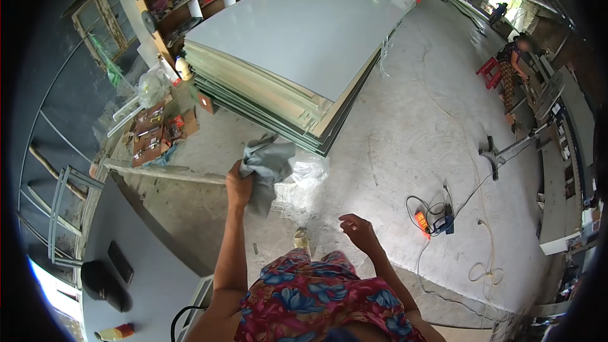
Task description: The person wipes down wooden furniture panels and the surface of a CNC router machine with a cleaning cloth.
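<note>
My left hand (pixel 238 185) is closed around a crumpled grey cloth (pixel 269 159), which hangs down in loose folds. Beyond the cloth is a tall stack of large flat panels (pixel 304 31), topped by a smooth light-grey sheet. Clear plastic wrap (pixel 308 171) lies by the near corner of the stack, partly behind the cloth. My right hand (pixel 359 231) is held low in front of my body, over the concrete floor. Its fingers are loosely bent and apart, with nothing seen in them.
A grey table (pixel 149 247) at left bears a phone (pixel 120 261) and a dark cap-like object (pixel 103 285). Cables and an orange item (pixel 422 221) lie on the floor at right. A person (pixel 512 66) works by red stools (pixel 489 73). Shelves (pixel 190 0) stand behind.
</note>
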A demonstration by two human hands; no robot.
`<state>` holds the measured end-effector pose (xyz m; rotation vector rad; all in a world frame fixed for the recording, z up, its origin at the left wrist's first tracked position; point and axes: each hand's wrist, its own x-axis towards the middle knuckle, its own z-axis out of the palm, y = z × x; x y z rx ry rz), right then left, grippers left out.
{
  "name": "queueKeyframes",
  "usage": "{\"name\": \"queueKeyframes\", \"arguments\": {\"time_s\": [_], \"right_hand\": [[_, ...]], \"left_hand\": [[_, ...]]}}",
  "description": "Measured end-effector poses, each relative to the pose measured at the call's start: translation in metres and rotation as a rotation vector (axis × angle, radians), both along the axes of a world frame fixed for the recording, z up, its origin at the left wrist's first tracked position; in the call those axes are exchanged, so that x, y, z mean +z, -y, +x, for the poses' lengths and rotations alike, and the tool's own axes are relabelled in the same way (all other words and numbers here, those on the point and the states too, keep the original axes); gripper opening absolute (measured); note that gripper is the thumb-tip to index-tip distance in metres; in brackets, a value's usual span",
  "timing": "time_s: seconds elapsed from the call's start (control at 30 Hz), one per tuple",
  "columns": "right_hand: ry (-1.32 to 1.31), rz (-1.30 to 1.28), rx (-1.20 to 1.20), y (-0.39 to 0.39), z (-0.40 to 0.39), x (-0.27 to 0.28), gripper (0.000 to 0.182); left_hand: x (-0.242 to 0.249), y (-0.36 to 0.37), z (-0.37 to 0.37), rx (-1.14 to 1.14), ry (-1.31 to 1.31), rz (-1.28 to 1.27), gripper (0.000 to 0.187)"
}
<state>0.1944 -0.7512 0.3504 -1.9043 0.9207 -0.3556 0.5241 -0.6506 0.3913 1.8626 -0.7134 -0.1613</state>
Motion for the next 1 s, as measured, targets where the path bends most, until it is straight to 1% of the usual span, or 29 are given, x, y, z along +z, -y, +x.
{"name": "queueKeyframes", "arguments": {"time_s": [0.1, 0.13, 0.3, 0.37, 0.4, 0.43, 0.5, 0.57, 0.6, 0.67, 0.7, 0.77, 0.8, 0.9, 0.93, 1.0], "right_hand": [[0.050, 0.094, -0.106, 0.045, 0.001, -0.001, 0.023], [0.037, 0.044, -0.103, 0.058, -0.001, -0.004, 0.023], [0.038, 0.084, -0.217, 0.131, -0.011, -0.018, 0.022], [0.020, 0.095, -0.245, 0.164, -0.015, -0.021, 0.022], [-0.005, 0.024, -0.232, 0.183, -0.020, -0.026, 0.024], [-0.018, 0.033, -0.230, 0.204, -0.024, -0.030, 0.024], [-0.050, 0.052, -0.211, 0.248, -0.034, -0.035, 0.024], [-0.017, 0.118, -0.183, 0.298, -0.042, -0.046, 0.024], [-0.024, 0.139, -0.151, 0.322, -0.041, -0.038, 0.024], [-0.047, 0.152, -0.088, 0.374, -0.033, -0.026, 0.023], [-0.051, 0.119, -0.040, 0.399, -0.029, -0.023, 0.021], [-0.099, 0.086, 0.030, 0.447, -0.012, -0.007, 0.021], [-0.083, 0.066, 0.066, 0.469, -0.002, -0.007, 0.021], [-0.039, 0.047, 0.122, 0.516, 0.046, 0.009, 0.021], [-0.007, 0.009, 0.178, 0.527, 0.064, 0.007, 0.025], [0.010, -0.016, 0.274, 0.536, 0.106, 0.004, 0.033]], "left_hand": [[-0.008, 0.084, 0.011, -0.081, 0.021, -0.058, 0.033], [-0.008, 0.112, 0.013, -0.106, 0.033, -0.087, 0.034], [-0.009, 0.246, 0.017, -0.143, 0.150, -0.073, 0.035], [-0.017, 0.294, 0.022, -0.124, 0.224, -0.055, 0.035], [-0.021, 0.320, 0.026, -0.108, 0.268, -0.048, 0.035], [-0.024, 0.344, 0.027, -0.088, 0.311, -0.041, 0.035], [-0.035, 0.384, 0.027, -0.018, 0.293, 0.076, 0.036], [-0.061, 0.430, 0.036, 0.077, 0.285, 0.194, 0.038], [-0.076, 0.443, 0.039, 0.034, 0.151, 0.299, 0.053], [-0.113, 0.469, 0.038, 0.068, 0.032, 0.530, 0.070], [-0.123, 0.477, 0.033, 0.083, -0.033, 0.642, 0.079], [-0.112, 0.482, 0.012, 0.062, -0.016, 0.738, 0.098], [-0.108, 0.479, 0.010, 0.007, -0.021, 0.763, 0.105], [-0.117, 0.463, 0.013, -0.053, 0.059, 0.650, 0.108], [-0.117, 0.458, 0.015, -0.067, 0.063, 0.620, 0.108], [-0.118, 0.448, 0.017, -0.045, 0.024, 0.482, 0.106]]}}
